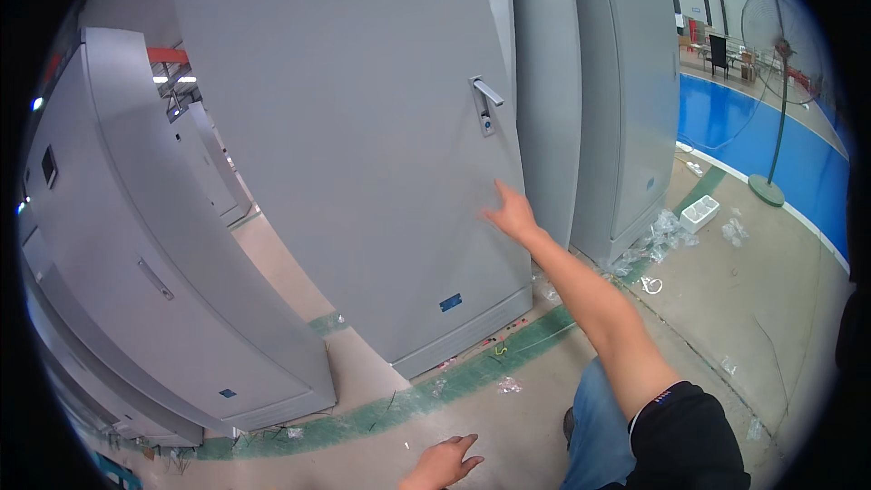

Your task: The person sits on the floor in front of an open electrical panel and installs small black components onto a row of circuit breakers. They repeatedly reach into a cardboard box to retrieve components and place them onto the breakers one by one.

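A tall grey metal cabinet (363, 154) stands in front of me. On the right side of its door is a handle (487, 107), with the lever swung out from its plate. My right hand (513, 216) reaches up below that handle, index finger and thumb stretched apart, holding nothing. Whether its fingertips touch the door I cannot tell. Low on the same door sits a small blue label (451, 302). My left hand (445, 465) hangs low over the floor near the lower edge of the view, fingers apart and holding nothing.
More grey cabinets stand to the left (172, 245) and right (626, 100). Plastic wrap (658, 240) and a white foam block (699, 214) lie on the floor at right. Farther off are a fan on a stand (767, 189) and a blue floor area (726, 113). Wire scraps litter the green stripe (390, 413).
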Demonstrator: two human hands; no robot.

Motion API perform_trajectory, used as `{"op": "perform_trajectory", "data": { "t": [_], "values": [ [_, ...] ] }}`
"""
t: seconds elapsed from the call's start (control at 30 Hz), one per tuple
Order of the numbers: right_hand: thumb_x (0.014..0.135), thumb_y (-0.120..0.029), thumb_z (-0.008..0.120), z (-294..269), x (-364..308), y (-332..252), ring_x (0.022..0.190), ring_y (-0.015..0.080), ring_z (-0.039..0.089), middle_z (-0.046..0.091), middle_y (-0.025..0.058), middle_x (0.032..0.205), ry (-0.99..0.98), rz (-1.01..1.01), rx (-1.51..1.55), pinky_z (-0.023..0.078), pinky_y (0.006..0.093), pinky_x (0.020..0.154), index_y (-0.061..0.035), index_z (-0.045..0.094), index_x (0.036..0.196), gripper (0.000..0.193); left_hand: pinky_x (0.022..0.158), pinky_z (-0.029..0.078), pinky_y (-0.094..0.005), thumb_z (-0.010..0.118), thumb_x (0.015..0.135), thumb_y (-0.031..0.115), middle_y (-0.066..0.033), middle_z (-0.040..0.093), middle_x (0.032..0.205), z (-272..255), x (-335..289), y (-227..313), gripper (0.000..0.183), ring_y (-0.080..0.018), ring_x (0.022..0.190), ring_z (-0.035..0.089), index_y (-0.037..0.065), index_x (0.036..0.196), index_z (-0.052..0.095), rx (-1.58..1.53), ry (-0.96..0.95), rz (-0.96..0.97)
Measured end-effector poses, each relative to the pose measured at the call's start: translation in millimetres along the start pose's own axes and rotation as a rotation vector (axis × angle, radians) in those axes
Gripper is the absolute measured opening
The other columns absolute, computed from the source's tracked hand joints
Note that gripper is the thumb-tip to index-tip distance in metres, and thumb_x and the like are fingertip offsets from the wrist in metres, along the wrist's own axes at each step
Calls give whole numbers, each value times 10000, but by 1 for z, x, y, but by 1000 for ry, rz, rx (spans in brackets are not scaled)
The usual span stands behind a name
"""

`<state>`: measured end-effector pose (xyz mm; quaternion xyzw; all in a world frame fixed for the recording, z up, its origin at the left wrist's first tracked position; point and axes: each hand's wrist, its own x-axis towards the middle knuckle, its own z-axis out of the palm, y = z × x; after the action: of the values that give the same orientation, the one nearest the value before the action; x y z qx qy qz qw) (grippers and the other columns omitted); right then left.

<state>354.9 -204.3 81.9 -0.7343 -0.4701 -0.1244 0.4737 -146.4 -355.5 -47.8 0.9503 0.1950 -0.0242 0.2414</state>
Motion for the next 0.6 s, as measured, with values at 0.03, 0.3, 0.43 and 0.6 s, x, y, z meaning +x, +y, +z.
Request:
{"op": "perform_trajectory", "data": {
  "t": [0.03, 0.3, 0.43, 0.6],
  "values": [
    [841, -323, 844, -12, 9, -1, 1342, 408, 585, 580, 265, 1470, 74, -4, -24, 476, 460, 1121, 7, 444, 1545, 875, 902, 574, -511, 663, 994, 476, -204, 704, 1264, 0, 1, 5, 567, -440, 1067, 695, 110, 1424, 605, -5, -20, -4],
    [907, -311, 752, -93, 98, -53, 1249, 447, 616, 635, 282, 1360, 437, -128, 95, 503, 491, 1054, 9, 490, 1502, 725, 906, 573, -510, 651, 998, 486, -205, 708, 1257, 6, 3, 4, 579, -436, 1088, 691, 114, 1438, 592, 18, -71, -8],
    [902, -308, 747, -113, 131, -71, 1102, 426, 689, 719, 258, 1169, 320, -4, 108, 543, 501, 947, 17, 641, 1297, 522, 905, 574, -508, 647, 1000, 492, -210, 708, 1257, 6, 8, 6, 584, -437, 1089, 692, 115, 1442, 590, 31, -77, 1],
    [894, -289, 742, -104, 135, -82, 960, 373, 727, 749, 217, 1025, 265, 73, 151, 565, 477, 843, -1, 718, 1117, 365, 901, 575, -510, 641, 1002, 503, -212, 707, 1258, 6, 9, 4, 595, -439, 1091, 692, 115, 1450, 583, 27, -70, 3]
  ]
}}
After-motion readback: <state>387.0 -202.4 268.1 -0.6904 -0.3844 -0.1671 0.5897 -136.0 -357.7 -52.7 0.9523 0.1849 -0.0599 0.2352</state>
